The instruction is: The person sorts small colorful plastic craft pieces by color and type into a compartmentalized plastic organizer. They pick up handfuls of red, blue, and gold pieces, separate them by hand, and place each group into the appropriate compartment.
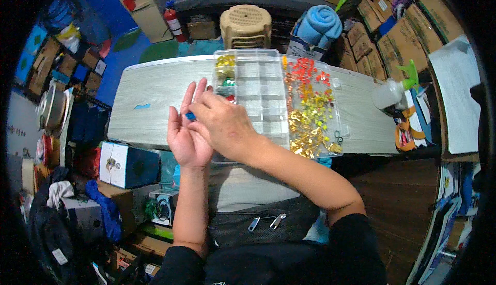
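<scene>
My left hand is turned palm up with its fingers stretched out, and small blue pieces rest in it. Over that palm reaches my right hand, its fingertips pinched together at the blue pieces; their exact kind is too small to make out. Both hands are above the left part of a clear divided plastic box. Its left column holds yellow pieces, green pieces and a red piece, partly hidden by my right hand. The middle compartments look bare.
Red pieces and gold pieces fill a clear tray on the box's right. The pale table also bears a spray bottle at the right. Beyond it stand stacked stools; cardboard boxes line the right.
</scene>
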Demonstrator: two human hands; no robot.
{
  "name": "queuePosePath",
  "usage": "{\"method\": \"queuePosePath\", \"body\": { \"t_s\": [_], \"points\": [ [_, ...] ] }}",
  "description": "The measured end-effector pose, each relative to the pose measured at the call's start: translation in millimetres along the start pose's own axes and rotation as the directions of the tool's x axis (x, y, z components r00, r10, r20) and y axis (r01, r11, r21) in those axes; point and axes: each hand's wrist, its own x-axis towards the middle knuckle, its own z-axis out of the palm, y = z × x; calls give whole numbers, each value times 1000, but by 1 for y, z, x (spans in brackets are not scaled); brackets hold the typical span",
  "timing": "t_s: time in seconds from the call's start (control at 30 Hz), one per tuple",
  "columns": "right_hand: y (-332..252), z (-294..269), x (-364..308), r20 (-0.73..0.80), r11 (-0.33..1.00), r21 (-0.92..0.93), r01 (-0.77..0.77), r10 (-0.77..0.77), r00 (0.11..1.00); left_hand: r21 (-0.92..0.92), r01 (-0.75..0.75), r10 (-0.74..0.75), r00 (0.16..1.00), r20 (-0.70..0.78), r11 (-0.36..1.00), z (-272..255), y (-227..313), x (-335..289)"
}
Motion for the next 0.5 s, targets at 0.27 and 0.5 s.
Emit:
{"method": "queuePosePath", "body": {
  "t_s": [0.27, 0.5],
  "points": [
    [-3, -12, -1, -40, 988, 14, -157, 157, 987, 100, -72, 75, 997, -23, 992, 7, -3, -2],
    [4, -25, -13, 186, 948, -142, -283, 307, 933, 209, -238, 281, 936, -210, 948, -6, 7, 1]
  ]
}}
